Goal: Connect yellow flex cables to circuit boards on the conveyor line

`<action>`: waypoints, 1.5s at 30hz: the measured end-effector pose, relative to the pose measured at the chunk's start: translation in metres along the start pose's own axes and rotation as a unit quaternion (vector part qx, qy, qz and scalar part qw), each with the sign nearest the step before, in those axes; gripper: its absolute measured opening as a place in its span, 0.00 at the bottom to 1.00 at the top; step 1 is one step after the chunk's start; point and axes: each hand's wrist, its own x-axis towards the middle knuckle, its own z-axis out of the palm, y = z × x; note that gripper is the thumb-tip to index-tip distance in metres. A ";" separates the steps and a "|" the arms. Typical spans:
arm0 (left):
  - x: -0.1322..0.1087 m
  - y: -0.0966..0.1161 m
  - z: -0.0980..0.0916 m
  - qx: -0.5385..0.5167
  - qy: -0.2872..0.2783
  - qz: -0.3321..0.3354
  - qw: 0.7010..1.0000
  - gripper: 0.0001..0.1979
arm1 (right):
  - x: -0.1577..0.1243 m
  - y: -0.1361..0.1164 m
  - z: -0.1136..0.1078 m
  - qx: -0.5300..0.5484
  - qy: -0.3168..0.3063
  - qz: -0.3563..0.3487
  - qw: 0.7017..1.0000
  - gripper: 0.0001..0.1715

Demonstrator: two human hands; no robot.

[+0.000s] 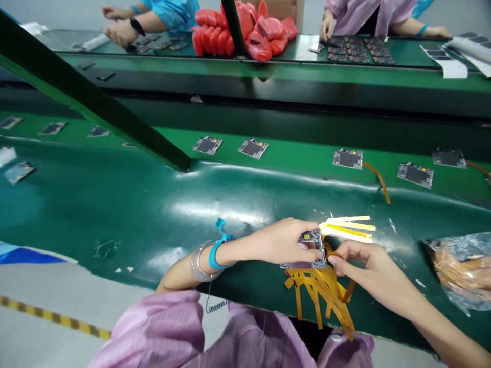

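Note:
My left hand (286,243) grips a small circuit board (312,239), thumb and fingers closed over its edges. A blue wrist strap (218,255) with a coiled cord circles that wrist, beside a clear bangle. At the board's right edge, my right hand (360,260) pinches an orange flex cable (347,291) between thumb and forefinger. Whether the cable's end is seated on the board is hidden by the fingers. Under and below the board lies a loose pile of orange flex cables (316,294), some reaching the table's front edge. More strips (351,225) fan out beyond the hands, bright with glare.
Circuit boards (253,148) lie spaced along the green belt; one board (348,158) trails an orange cable. A plastic bag of flex cables (464,271) sits at right. A green post (115,112) slants across the left. Across the line, co-workers' hands (123,33) handle boards near red bundles (245,30).

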 end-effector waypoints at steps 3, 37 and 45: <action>-0.001 0.002 0.000 0.006 0.000 -0.003 1.000 0.07 | -0.002 -0.002 0.001 -0.025 0.015 -0.016 0.999 0.18; 0.005 -0.011 0.006 0.004 0.028 0.003 1.000 0.09 | 0.008 -0.014 0.002 -0.120 -0.052 -0.058 0.990 0.14; 0.016 -0.021 0.009 -0.049 0.055 -0.007 0.997 0.18 | 0.011 -0.010 -0.001 -0.085 -0.056 -0.048 0.994 0.15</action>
